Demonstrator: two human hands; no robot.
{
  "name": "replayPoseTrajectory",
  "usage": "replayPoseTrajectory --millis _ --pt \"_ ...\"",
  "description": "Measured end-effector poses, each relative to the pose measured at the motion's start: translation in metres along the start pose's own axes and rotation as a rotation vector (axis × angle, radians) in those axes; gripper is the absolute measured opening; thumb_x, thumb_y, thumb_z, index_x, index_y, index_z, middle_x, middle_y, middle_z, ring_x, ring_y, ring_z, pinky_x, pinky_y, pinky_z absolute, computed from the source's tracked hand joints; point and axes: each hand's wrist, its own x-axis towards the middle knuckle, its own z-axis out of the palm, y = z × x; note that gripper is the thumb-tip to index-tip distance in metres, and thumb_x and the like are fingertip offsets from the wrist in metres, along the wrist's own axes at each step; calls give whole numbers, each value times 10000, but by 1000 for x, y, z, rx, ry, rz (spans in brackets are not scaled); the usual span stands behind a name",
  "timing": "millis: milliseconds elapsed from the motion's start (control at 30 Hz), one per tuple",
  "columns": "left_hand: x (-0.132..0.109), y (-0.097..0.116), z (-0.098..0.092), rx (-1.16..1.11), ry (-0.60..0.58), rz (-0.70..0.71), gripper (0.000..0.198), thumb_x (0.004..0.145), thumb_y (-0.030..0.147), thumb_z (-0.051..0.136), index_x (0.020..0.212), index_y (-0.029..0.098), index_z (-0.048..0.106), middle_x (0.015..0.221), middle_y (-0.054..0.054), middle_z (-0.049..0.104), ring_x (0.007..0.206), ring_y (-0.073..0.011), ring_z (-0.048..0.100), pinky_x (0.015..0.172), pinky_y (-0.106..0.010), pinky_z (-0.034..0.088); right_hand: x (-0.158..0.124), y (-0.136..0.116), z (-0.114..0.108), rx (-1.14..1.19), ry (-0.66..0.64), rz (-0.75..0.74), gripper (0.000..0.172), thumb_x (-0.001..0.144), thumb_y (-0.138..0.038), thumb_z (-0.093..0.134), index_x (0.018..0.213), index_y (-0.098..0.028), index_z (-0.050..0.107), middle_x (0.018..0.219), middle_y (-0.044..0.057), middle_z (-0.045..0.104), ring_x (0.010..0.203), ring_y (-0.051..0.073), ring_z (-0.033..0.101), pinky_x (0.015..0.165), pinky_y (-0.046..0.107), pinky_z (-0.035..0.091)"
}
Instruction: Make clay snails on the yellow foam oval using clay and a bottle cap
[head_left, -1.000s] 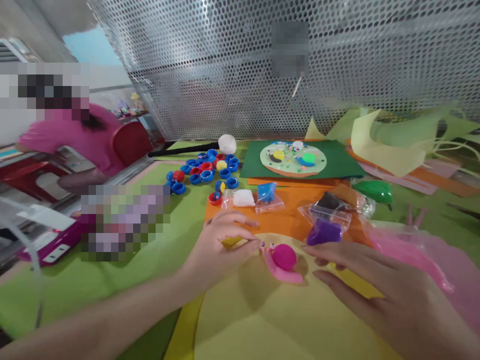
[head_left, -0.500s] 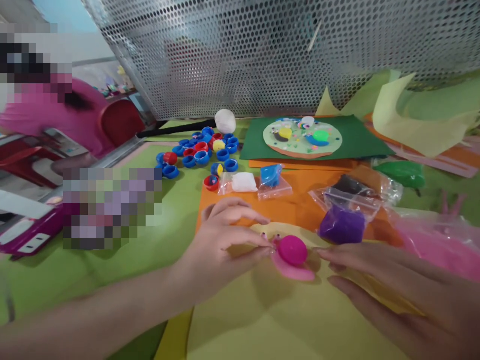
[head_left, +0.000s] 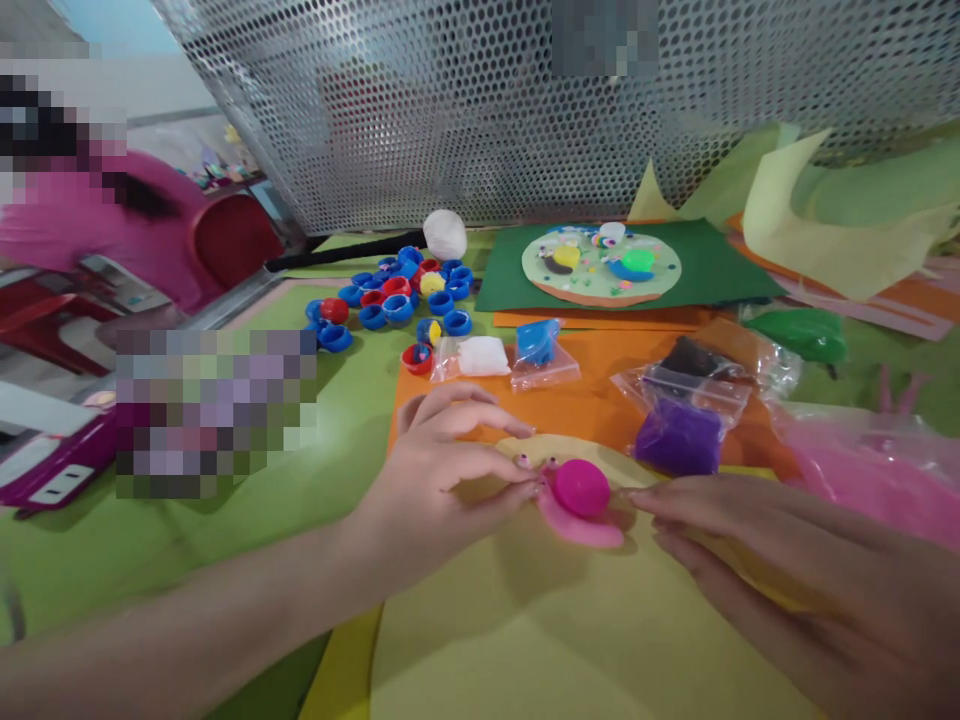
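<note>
A pink clay snail (head_left: pixel 581 533) with a bright magenta round shell (head_left: pixel 582 488) and two small eyes rests on a pale yellow paper disc (head_left: pixel 525 640). At the snail's head, the thumb and index finger of my left hand (head_left: pixel 457 460) are pinched together, while its other fingers arch above. My right hand (head_left: pixel 780 560) reaches in from the right with fingers stretched out and the thumb apart. Its index fingertip is beside the shell's right edge; whether they touch, I cannot tell.
Behind lie bags of purple clay (head_left: pixel 679 437), white clay (head_left: pixel 484 356) and blue clay (head_left: pixel 536 342). Several bottle caps (head_left: pixel 396 310) cluster left of a decorated disc (head_left: pixel 600 285). A perforated metal panel (head_left: pixel 450 120) stands behind. A person in pink (head_left: pixel 150 220) is at left.
The view has shifted slightly, so everything sits a little higher and further left. My right index fingertip is a bit closer to the shell. My left hand keeps its pinch at the snail's head.
</note>
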Motion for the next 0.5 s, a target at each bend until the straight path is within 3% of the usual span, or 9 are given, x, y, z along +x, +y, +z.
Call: replayPoseTrajectory --millis 367,500 --pt "1 -2 0 6 -34 -7 50 729 265 685 701 249 723 887 -33 700 963 -251 540 881 -434 394 0 1 -1 -20 8 -2 172 854 -308 469 1000 -297 560 878 -33 683 701 135 656 656 210 563" --pt "1 0 -3 -5 -48 -9 136 811 223 584 856 246 710 945 -27 699 957 -225 549 892 -404 383 -3 -2 -2 -30 14 11 166 854 -269 472 988 -301 565 880 -42 681 713 134 652 677 209 559"
